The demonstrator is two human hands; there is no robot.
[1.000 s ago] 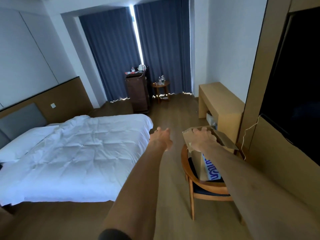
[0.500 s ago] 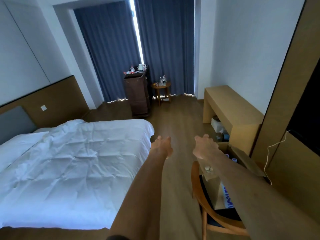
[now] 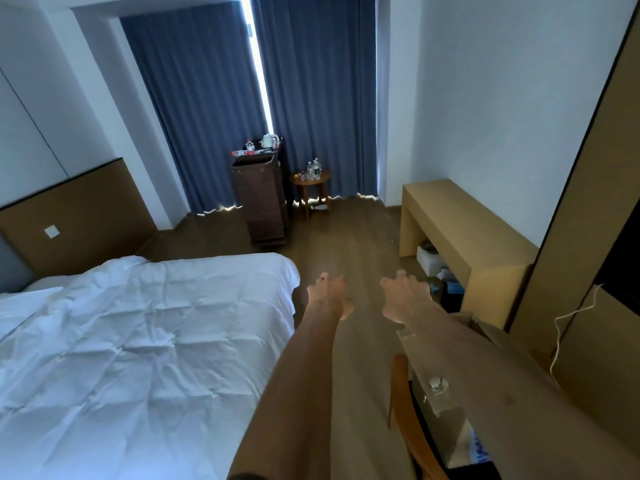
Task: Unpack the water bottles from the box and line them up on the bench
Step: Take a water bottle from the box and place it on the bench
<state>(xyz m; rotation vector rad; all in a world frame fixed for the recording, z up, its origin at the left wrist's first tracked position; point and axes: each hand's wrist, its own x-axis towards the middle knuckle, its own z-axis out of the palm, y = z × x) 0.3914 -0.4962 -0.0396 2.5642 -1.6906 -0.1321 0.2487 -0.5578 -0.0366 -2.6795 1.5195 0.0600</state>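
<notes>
— Anything worn on the arms?

— Very little. Two forearms, bare from the wrists back: left forearm (image 3: 298, 382) on the side nearer the bed (image 3: 138, 341), right forearm (image 3: 485, 372) on the side farther from it.

— Any cloth at all?

— Just a sliver. Dark sleeve (image 3: 247, 476), rounded edge, at the upper end of the left arm, just off the bed's near side. Black or very dark grey; hard to tell in the dim light.

— And the hands?

— Bare too, left hand (image 3: 329, 296) and right hand (image 3: 403, 299). Tiny dark speck by a left knuckle; ring or shadow, impossible to say.
</notes>
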